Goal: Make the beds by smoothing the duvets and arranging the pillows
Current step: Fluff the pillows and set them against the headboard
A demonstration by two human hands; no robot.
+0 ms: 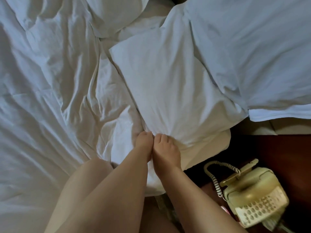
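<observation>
- Now both bare hands meet side by side at the near corner of the middle white cotton pillow [170, 91], which lies on the bed between the duvet and another pillow.
- The left hand [143, 145] has its fingers [146, 135] bent down and closed on the pillow's fabric at that corner; the cloth is gathered into small folds there.
- The right hand [165, 152] touches the left one, and its fingers [162, 138] are also curled and pinch the same corner of the pillow.
- The crumpled white duvet [50, 81] covers the left part of the bed, full of deep wrinkles, and its edge lies just beside the held pillow.
- A large white pillow with a bluish tint [252, 52] lies at the right and overlaps the far right side of the middle pillow.
- A third white pillow [114, 14] is at the top, partly out of view, near the far corner of the middle one.
- An old cream-coloured corded telephone [254, 197] stands on the dark wooden bedside table [286, 148] at the lower right, near the right forearm.
</observation>
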